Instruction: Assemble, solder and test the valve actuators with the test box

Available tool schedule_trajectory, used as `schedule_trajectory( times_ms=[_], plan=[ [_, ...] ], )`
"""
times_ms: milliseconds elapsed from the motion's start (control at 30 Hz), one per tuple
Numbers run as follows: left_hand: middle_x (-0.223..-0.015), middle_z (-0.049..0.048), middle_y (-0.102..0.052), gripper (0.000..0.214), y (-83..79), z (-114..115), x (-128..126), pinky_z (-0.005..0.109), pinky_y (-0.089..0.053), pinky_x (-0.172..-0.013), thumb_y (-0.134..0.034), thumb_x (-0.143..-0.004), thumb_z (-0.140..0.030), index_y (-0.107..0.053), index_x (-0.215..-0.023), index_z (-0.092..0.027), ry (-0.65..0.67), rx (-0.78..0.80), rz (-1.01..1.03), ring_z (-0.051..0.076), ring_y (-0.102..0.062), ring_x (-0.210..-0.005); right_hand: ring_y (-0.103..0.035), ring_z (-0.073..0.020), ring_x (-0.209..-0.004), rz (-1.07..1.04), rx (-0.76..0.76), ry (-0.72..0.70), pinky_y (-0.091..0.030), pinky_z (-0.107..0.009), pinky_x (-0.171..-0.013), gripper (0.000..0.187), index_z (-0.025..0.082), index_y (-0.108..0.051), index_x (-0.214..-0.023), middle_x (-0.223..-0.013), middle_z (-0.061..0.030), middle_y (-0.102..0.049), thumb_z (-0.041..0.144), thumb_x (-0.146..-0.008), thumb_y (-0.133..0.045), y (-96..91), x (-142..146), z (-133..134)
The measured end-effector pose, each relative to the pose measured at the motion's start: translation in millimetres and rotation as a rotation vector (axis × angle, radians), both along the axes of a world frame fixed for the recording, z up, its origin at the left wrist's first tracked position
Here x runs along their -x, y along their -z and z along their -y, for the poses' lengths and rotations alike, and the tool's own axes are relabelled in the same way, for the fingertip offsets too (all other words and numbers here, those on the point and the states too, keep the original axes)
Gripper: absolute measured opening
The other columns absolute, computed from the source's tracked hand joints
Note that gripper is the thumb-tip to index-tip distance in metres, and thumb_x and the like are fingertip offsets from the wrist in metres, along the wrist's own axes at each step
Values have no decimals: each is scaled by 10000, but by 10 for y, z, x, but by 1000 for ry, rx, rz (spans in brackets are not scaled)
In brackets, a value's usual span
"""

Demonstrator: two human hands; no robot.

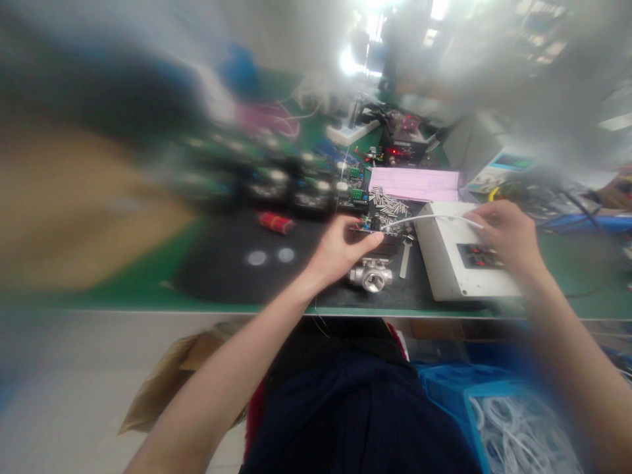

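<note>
My left hand [340, 251] is closed around the edge of a small circuit board assembly [366, 224], whose lower part is partly behind my thumb. Just in front of it on the black mat sits a steel ball valve body [373, 276], its round port facing me. A white cable [428, 216] runs from the assembly to my right hand [511, 232], which pinches its far end above a white box [444, 253] with dark switches on its face. The cable's tip is hidden by my fingers.
Loose metal screws [388, 203] lie behind the assembly, near a pink paper [415, 183]. Several blurred board units [313, 187] stand to the left, with a red roll [276, 223] in front. Below right, a blue bin [469, 401] holds white cables.
</note>
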State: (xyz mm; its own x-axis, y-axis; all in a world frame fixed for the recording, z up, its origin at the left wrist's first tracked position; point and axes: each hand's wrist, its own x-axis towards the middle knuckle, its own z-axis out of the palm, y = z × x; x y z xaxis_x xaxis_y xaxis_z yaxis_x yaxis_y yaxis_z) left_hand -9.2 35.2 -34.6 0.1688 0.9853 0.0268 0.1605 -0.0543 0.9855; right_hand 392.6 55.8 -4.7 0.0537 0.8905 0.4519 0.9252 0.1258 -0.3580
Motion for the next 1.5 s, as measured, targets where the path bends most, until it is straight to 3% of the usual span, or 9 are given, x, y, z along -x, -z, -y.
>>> schedule_trajectory(
  times_ms=[1500],
  plan=[
    [-1302, 109, -727, 673, 9, 6, 3, 441, -519, -1057, -804, -819, -679, -642, -1268, -205, -1, -6, -5, 280, -689, -1160, -702, -277, -978, 27, -10, 2, -516, -416, -898, 204, 288, -767, -955, -991, -37, -764, 486, -936, -719, 19, -18, -17]
  ],
)
